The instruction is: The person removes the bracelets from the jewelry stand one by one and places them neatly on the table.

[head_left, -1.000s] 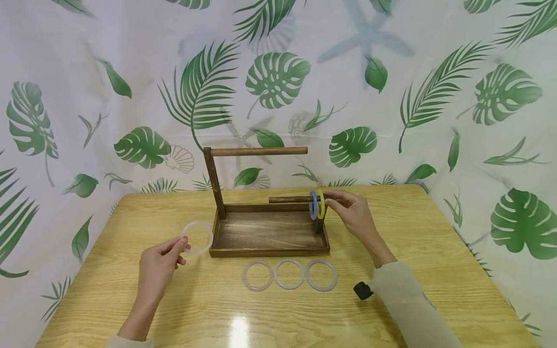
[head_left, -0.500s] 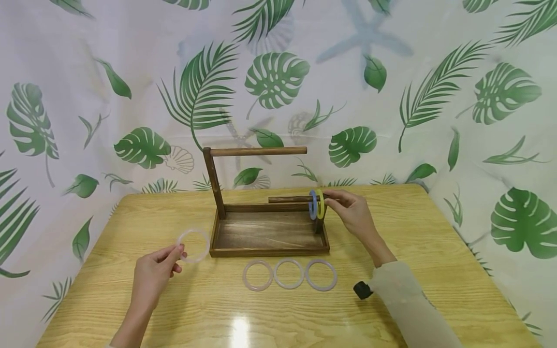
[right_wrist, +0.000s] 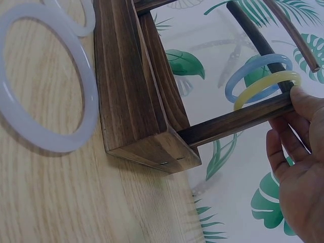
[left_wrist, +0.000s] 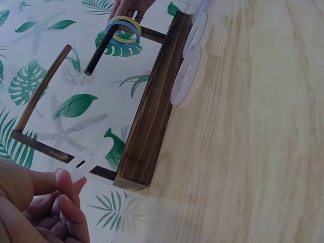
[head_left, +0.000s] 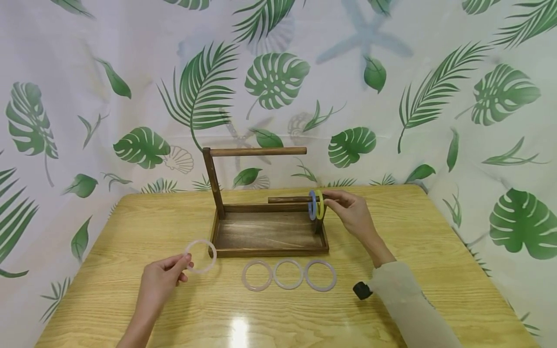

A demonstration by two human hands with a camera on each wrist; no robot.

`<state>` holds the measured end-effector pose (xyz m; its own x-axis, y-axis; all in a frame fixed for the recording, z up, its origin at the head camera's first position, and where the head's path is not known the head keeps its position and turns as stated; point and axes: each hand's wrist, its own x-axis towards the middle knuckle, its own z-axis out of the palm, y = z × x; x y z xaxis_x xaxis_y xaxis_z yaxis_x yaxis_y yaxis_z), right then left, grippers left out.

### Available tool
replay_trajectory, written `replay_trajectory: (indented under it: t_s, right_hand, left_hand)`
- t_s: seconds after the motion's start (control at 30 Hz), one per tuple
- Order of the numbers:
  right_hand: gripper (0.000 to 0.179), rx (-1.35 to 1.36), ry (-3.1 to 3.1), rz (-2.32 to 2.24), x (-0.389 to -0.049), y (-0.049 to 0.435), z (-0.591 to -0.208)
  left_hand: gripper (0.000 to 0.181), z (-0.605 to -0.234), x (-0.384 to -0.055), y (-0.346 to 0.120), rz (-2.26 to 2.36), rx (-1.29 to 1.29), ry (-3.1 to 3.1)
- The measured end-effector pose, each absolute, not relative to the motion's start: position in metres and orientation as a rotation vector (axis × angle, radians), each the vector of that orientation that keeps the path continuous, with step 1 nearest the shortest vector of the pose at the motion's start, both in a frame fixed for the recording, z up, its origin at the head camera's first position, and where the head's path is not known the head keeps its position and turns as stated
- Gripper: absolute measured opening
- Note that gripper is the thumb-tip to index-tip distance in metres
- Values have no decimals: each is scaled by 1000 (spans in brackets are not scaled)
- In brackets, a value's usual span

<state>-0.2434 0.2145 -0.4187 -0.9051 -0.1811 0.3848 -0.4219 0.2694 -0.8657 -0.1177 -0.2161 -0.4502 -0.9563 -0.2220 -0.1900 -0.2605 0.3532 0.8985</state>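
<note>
My left hand [head_left: 161,278] pinches a translucent whitish bangle [head_left: 201,271] between thumb and fingers, near the front left corner of a dark wooden bangle stand [head_left: 270,252]. The bangle overlaps that corner in the head view. At the stand's right end my right hand [head_left: 350,212] grips the top of the short post, thumb close beside a yellow bangle [right_wrist: 253,90]. A blue bangle [right_wrist: 238,76] hangs next to the yellow one on the lower rod [head_left: 287,199]. The higher rod [head_left: 256,152], fixed to the tall left post, carries nothing.
Three pale bangles lie in a row before the stand: a pinkish one [head_left: 257,289], a whitish one [head_left: 288,287] and a lilac one [head_left: 320,289]. A small black device [head_left: 362,290] sits at the right sleeve. Behind the wooden table [head_left: 417,241] hangs a leaf-patterned cloth [head_left: 296,29].
My left hand with its bangle has come lower, toward the table's front, first shifting slightly left and then back right. The right hand stays at the post; the blue and yellow bangles keep their place.
</note>
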Motion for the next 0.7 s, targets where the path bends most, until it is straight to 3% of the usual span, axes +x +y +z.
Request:
replay_trajectory:
  t_s: [0.7]
  right_hand:
    - [26,587,-2301,1696,-245,214,-421]
  left_hand:
    - [30,-461,-112,-203,1715,-436,2515]
